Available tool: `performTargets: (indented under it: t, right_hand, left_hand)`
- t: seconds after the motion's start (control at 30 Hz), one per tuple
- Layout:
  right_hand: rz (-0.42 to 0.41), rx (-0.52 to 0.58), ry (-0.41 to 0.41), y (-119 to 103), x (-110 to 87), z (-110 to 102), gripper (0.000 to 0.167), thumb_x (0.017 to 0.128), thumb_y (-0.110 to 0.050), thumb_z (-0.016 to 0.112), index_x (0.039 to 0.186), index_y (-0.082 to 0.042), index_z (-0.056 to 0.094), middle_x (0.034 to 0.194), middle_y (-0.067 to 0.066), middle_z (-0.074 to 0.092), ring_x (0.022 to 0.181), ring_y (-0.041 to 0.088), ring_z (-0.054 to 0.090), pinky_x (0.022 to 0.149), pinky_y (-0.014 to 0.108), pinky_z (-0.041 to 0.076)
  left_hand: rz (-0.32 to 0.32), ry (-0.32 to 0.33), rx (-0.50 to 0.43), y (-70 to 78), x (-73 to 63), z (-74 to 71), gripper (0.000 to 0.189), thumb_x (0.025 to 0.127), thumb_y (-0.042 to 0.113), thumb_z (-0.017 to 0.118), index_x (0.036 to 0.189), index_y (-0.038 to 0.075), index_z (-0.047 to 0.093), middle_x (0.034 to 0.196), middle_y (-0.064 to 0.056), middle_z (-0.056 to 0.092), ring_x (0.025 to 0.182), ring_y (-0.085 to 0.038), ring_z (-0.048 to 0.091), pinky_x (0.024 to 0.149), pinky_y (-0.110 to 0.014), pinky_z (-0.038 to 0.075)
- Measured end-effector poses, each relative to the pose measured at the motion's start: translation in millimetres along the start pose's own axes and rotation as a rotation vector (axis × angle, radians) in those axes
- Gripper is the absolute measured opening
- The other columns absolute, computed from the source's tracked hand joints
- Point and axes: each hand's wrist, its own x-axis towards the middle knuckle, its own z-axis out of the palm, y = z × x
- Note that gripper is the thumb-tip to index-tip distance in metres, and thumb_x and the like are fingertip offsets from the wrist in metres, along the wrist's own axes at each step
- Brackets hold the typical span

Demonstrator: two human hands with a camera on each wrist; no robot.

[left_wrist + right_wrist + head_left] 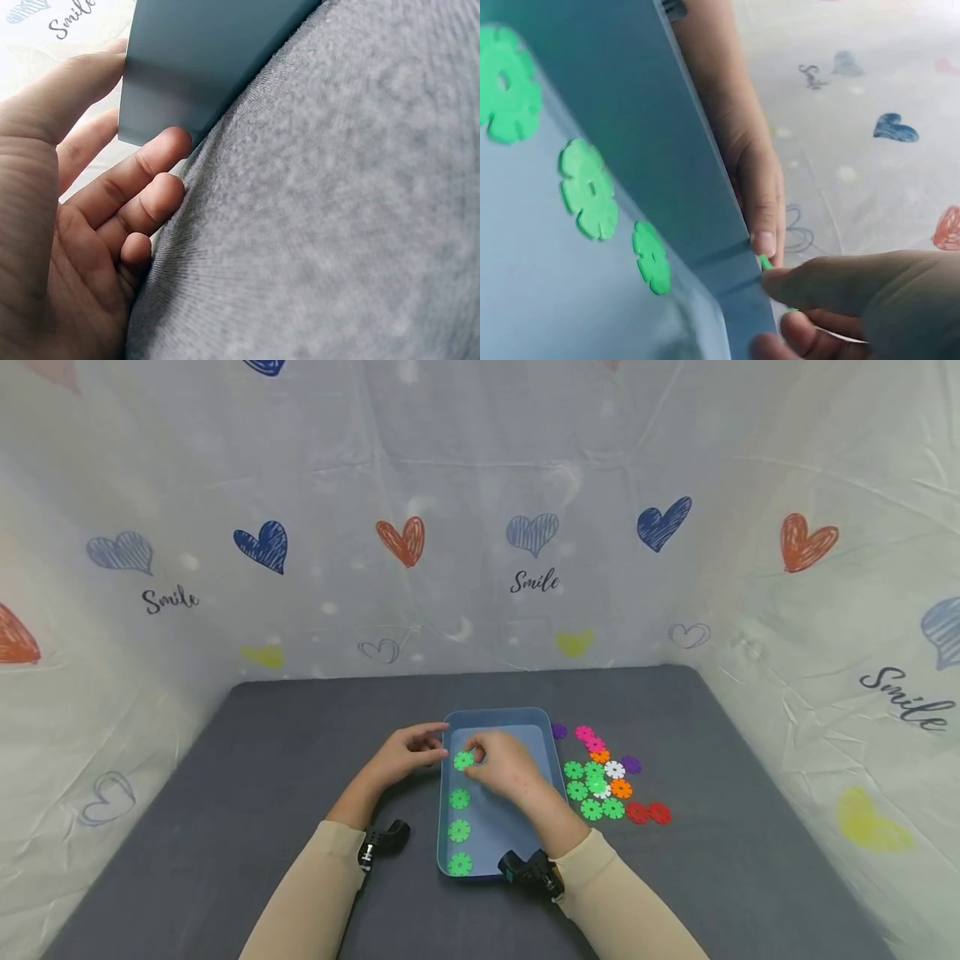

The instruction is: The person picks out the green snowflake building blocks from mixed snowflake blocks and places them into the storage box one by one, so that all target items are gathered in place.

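Tray: we see a blue-grey rectangular tray with a raised rim point(491, 837) on the dark grey cloth-covered table point(300, 777), its long sides running away from us.
Right hand: our right hand point(508, 767) reaches over the tray and pinches a flat green flower-shaped disc point(463, 762) between thumb and fingers.
Pinched disc: it is by the tray's left wall, towards the far end; we cannot tell whether it touches the tray.
Left hand: our left hand point(405, 752) is at the outside of the tray's left wall, fingers loosely bent, the tips at the rim, with no disc visible in its grasp.
Green row: three matching green discs point(460, 831) lie apart in the tray, lined up along the left wall down to the near corner.
Loose discs: right of the tray on the table we find a cluster of green discs point(592, 810), with white discs point(614, 769), orange discs point(621, 788), pink discs point(585, 733) and purple discs point(632, 765) around it; two red discs point(659, 813) lie side by side at its near right.
Wrists: we wear black wrist cameras point(534, 872) below beige sleeves point(311, 893).
Backdrop: behind the table hangs a white sheet point(465, 443) printed with hearts and "Smile".
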Motion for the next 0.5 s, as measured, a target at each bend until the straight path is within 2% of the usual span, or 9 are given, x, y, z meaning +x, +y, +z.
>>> performTargets:
  t: [0.27,0.5]
  right_hand:
    - [-0.005,-0.084,-0.058,11,3.8,16,0.028,0.090,-0.015,0.080,0.117,-0.007,0.075,0.075,-0.004,0.055,0.065,0.012,0.049,0.061,0.029,0.041]
    - [-0.015,-0.098,-0.091,19,9.7,24,0.024,0.094,-0.012,0.074,0.118,-0.008,0.074,0.079,-0.005,0.058,0.070,0.011,0.053,0.065,0.030,0.044]
  left_hand:
    - [-0.015,0.003,0.009,-1.7,0.1,-1.1,0.055,0.096,0.018,0.075,0.145,0.000,0.056,0.101,-0.007,0.070,0.085,-0.018,0.065,0.076,-0.033,0.053]
    - [-0.024,0.006,-0.003,-1.2,1.4,1.6,0.055,0.096,0.016,0.075,0.146,0.002,0.056,0.101,-0.007,0.069,0.085,-0.017,0.064,0.076,-0.033,0.052]
